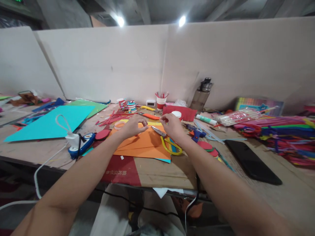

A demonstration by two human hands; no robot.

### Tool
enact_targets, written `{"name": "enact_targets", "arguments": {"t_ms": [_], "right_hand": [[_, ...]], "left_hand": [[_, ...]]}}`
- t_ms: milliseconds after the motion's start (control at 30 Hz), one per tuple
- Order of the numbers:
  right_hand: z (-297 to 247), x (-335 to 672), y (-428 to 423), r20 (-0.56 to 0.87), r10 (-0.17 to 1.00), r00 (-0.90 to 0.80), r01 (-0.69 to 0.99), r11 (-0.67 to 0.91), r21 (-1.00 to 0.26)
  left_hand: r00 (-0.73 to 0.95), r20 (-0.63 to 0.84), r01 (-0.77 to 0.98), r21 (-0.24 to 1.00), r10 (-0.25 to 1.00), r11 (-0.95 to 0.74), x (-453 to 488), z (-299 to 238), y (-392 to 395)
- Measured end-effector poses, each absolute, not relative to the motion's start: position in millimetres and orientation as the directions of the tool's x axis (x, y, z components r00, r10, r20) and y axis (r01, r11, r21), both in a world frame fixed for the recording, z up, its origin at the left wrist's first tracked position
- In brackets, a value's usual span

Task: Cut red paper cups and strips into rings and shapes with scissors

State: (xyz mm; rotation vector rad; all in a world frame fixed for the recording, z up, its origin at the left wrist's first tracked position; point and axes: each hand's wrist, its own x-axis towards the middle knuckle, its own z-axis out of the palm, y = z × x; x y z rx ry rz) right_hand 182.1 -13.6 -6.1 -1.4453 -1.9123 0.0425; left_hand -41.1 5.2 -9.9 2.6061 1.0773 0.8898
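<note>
Over a stack of orange paper [142, 149], my left hand [133, 127] has its thumb and fingertips brought close together. A tiny pale bit shows by those fingertips, too small to name. Facing it, my right hand [172, 126] is closed in a pinch, and what it may hold is hidden. Scissors with yellow handles [177, 152] lie on the orange paper below my right hand, blades pointing up and left. Near my left hand is a roll of tape [119, 125], partly covered by the hand. An orange-handled tool [151, 116] lies just beyond both hands.
A power strip [82, 146] with a white charger and a turquoise sheet [52, 121] are on the left. To the right lie a blue glue gun [197, 134], a black phone [252, 161] and colourful pipe cleaners [283, 137]. A dark bottle [200, 96] stands by the partition.
</note>
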Motion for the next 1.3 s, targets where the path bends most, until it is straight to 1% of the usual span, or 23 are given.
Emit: {"name": "enact_targets", "arguments": {"t_ms": [67,133,200,233,300,400,500,567,667,767,833,900,967,1000,1067,1133,1200,1300], "right_hand": [[-10,182,-12,0.509,0.850,-0.136,0.833,0.376,-0.406],[-14,181,-12,0.496,0.848,-0.184,0.845,0.395,-0.361],[-16,179,-12,0.486,0.847,-0.216,0.857,0.403,-0.322],[-17,178,-13,0.484,0.846,-0.223,0.861,0.404,-0.309],[-16,177,-14,0.483,0.846,-0.228,0.868,0.402,-0.293],[-14,176,-17,0.473,0.849,-0.237,0.871,0.401,-0.283],[-12,174,-21,0.464,0.849,-0.253,0.871,0.409,-0.273],[-12,172,-23,0.455,0.855,-0.247,0.877,0.397,-0.271],[-12,170,-23,0.459,0.858,-0.231,0.884,0.382,-0.270],[-7,175,-20,0.489,0.845,-0.218,0.885,0.382,-0.265],[-1,182,-18,0.507,0.840,-0.191,0.891,0.365,-0.270],[8,191,-17,0.525,0.839,-0.145,0.899,0.333,-0.284],[16,200,-19,0.532,0.843,-0.086,0.908,0.286,-0.306],[20,203,-20,0.512,0.858,-0.048,0.913,0.246,-0.326],[24,206,-25,0.471,0.882,-0.013,0.920,0.195,-0.339],[24,204,-30,0.427,0.904,-0.030,0.926,0.185,-0.328],[23,200,-34,0.370,0.925,-0.082,0.931,0.204,-0.304],[21,196,-40,0.237,0.957,-0.168,0.939,0.229,-0.258]], "left_hand": [[0.480,0.414,0.728,0.304,0.773,-0.615,-37,-17,7],[0.459,0.342,0.826,0.177,0.820,-0.536,-33,-23,6],[0.515,0.296,0.838,0.021,0.804,-0.545,-27,-25,2],[0.529,0.292,0.838,-0.033,0.797,-0.545,-24,-25,0],[0.506,0.284,0.860,-0.093,0.815,-0.501,-17,-23,-5],[0.441,0.239,0.897,-0.093,0.865,-0.432,-8,-21,-6],[0.406,0.208,0.911,-0.016,0.890,-0.412,-5,-24,3],[0.348,0.190,0.932,0.032,0.918,-0.360,-4,-28,11],[0.342,0.212,0.932,0.047,0.916,-0.359,-4,-34,19],[0.400,0.316,0.890,0.091,0.860,-0.447,-5,-32,13],[0.440,0.377,0.837,0.154,0.815,-0.524,-7,-25,5],[0.555,0.415,0.730,0.174,0.721,-0.661,-9,-17,-3],[0.614,0.466,0.639,0.180,0.637,-0.748,-14,-10,-6],[0.604,0.489,0.631,0.189,0.629,-0.753,-16,-8,-6],[0.511,0.504,0.706,0.215,0.696,-0.675,-21,-6,-1],[0.407,0.462,0.827,0.179,0.788,-0.532,-24,-9,4],[0.403,0.383,0.889,0.054,0.831,-0.455,-23,-14,5],[0.450,0.254,0.893,-0.146,0.856,-0.426,-16,-21,3]]}}
